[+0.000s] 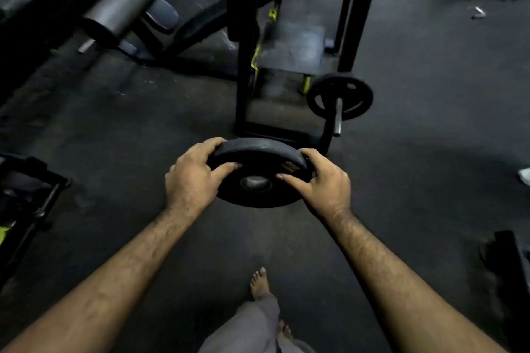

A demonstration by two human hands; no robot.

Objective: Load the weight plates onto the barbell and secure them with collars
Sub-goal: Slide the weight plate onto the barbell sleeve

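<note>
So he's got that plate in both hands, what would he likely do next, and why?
Probably carry the weight plate up and leftward toward the bare barbell sleeve at upper left. Left hand and right hand both grip its rim, its centre hole faces up, and the sleeve end shows no plate yet, so it would need tilting to line up.

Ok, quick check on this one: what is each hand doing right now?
Left hand: grips the left rim of the weight plate.
Right hand: grips the right rim of the same plate.

black weight plate (pixel 259 172), tilted, above floor
</note>
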